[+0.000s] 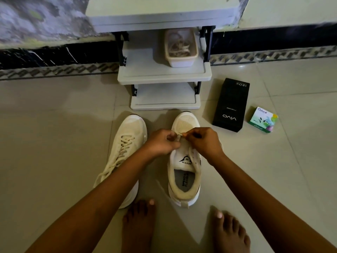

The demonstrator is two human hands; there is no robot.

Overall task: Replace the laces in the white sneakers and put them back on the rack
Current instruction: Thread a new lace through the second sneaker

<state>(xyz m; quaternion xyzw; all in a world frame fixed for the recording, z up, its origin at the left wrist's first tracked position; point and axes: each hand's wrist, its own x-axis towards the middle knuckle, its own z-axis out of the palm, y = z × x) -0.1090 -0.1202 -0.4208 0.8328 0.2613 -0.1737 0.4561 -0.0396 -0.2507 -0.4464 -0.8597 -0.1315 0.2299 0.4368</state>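
Left sneaker (127, 136) laced, on floor near rack (164, 73). Right sneaker (184, 159) just beside it. Left hand (161, 143) and right hand (204, 141) each pinch lace (179, 134) at its far eyelets. Tub (180, 61) of laces on rack shelf. Black box (230, 105) and green box (262, 119) on floor, right.

Rack (165, 74) top: cut off by the upper edge.
Left sneaker (130, 133) rear: partly hidden under the left forearm (109, 183).
Lace (179, 134): mostly covered by the left hand (160, 141) and right hand (202, 141).
Tub (180, 62) contents: blurred.
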